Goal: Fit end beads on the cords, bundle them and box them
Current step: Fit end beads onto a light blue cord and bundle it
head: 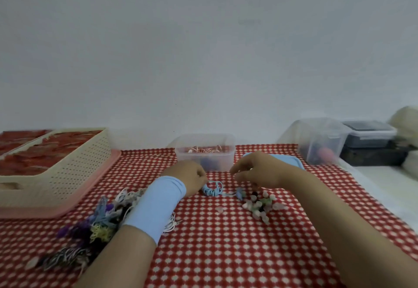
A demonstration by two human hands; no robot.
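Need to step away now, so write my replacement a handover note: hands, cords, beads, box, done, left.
Left hand: grips the coiled light-blue cord on the cloth.
Right hand: fingers curled down over the bead pile; unclear whether it holds a bead.
Done: some cords lie in the open clear box.
Left: finish this cord; the loose cords by the left forearm apparently still need beads, bundling, boxing.
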